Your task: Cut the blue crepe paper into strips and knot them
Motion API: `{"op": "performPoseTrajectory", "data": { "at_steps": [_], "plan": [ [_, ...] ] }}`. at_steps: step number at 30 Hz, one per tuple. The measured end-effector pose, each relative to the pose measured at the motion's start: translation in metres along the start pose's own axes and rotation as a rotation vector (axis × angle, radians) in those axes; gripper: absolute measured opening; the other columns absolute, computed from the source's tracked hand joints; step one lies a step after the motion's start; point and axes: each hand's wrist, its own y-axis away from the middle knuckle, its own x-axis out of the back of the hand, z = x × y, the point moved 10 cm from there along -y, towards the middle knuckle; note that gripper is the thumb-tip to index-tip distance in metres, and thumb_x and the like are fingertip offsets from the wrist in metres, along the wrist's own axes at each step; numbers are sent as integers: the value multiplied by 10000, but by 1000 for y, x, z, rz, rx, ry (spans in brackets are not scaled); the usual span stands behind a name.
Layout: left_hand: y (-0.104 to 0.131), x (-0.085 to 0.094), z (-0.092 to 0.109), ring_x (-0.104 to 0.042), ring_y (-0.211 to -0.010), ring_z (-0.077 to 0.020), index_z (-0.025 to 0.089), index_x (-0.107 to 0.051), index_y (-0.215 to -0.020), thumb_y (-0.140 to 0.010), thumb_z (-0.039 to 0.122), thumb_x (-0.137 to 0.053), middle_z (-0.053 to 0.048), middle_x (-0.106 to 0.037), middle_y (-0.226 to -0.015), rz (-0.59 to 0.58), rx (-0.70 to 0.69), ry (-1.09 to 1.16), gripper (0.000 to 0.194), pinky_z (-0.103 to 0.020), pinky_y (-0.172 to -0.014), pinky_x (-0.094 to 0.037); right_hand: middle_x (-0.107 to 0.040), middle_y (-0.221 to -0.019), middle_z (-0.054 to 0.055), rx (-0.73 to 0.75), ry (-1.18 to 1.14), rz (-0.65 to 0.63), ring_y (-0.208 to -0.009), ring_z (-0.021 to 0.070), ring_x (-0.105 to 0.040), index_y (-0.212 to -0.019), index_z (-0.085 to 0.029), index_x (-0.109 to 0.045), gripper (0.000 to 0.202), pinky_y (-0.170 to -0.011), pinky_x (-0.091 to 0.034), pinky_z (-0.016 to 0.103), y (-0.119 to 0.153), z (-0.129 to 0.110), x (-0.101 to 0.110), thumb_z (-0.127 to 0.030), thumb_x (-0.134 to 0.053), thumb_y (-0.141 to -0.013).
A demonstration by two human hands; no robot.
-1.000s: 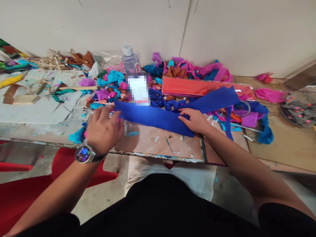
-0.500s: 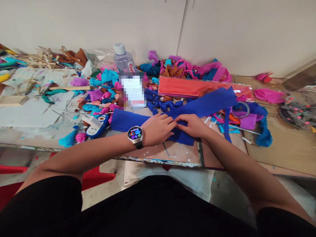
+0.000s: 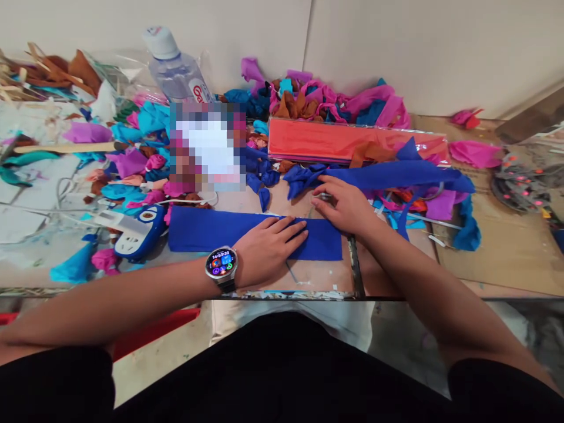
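Observation:
My left hand (image 3: 275,244) lies flat on a folded-looking strip of blue crepe paper (image 3: 207,231), its fingers stretched to the right across it. The strip lies lengthwise along the front of the table. Just beyond its right end, my right hand (image 3: 337,202) is held with curved fingers, thumb and forefinger apart. Those fingertips are at the near edge of a second, longer blue crepe paper strip (image 3: 388,178), which lies loosely toward the right. Whether they touch it is hard to tell. Small knotted blue pieces (image 3: 304,176) lie behind the right fingertips.
A clear bottle (image 3: 178,73) stands at the back left beside a blurred-out patch. Coloured paper scraps (image 3: 127,161) and a blue-and-white power socket (image 3: 141,232) with cables are at left. Behind the hands lies a red pack (image 3: 317,141) in plastic. Cardboard (image 3: 493,247) covers the right side.
The long blue strip has moved away and right, off the shorter one. My left hand has flattened onto the shorter strip, while my right fingers have come apart. The view has shifted too.

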Motion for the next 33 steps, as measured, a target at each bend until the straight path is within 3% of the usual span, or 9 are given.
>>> {"op": "performPoseTrajectory", "data": {
  "at_steps": [7,11,17,20,24,29,33],
  "plan": [
    [2,8,6,-520,-1438,-364,106,-559,-1497,-1030,301,-520,-168,-536,-1587,42,13,1,508,-513,-1096,-502,-737,-1232,122,-9,-56,171,-1099,275,-708,-1047,-215,-733,155,-949,-560,412,3,-7,26,-305,-624,-984],
    [1,11,6,-518,-1441,-364,111,-572,-1487,-1072,360,-459,-161,-540,-1584,31,44,17,497,-520,-1103,-504,-751,-965,81,-11,-83,-27,-827,225,-681,-1043,-208,-735,194,-797,-538,364,6,-17,6,-326,-584,-1013],
    [4,2,5,-434,-1517,-398,98,-449,-1596,-1062,536,-466,-180,-432,-1668,2,76,39,691,-577,-1209,-415,-740,-1080,135,64,19,-252,-1039,282,-686,-1085,-173,-754,253,-934,-512,392,13,-24,-14,-323,-554,-1038],
    [5,2,4,-426,-1520,-421,69,-464,-1583,-1044,629,-436,-211,-429,-1662,-11,103,29,778,-601,-1204,-416,-758,-1054,125,43,27,-319,-963,279,-698,-1095,-174,-758,254,-859,-507,381,16,-21,-15,-382,-654,-994],
    [5,7,-1,-491,-1472,-418,53,-566,-1500,-1091,487,-404,-215,-510,-1601,-11,136,-14,618,-582,-1155,-480,-770,-974,86,25,-12,-363,-863,254,-690,-1050,-192,-757,203,-780,-491,360,18,-18,-17,-357,-740,-933],
    [2,12,-4,-591,-1383,-392,42,-632,-1417,-1068,192,-434,-198,-580,-1541,3,103,-107,428,-509,-1066,-576,-728,-979,102,77,-90,-318,-918,248,-675,-969,-185,-717,109,-833,-512,357,17,-25,-17,-262,-641,-983],
    [1,16,-4,-621,-1345,-373,73,-690,-1296,-1026,113,-474,-174,-627,-1492,16,74,-123,348,-485,-1010,-610,-746,-944,77,-3,-123,-292,-847,231,-684,-995,-206,-683,115,-781,-511,344,18,-23,-16,-306,-626,-997]
  ]
}}
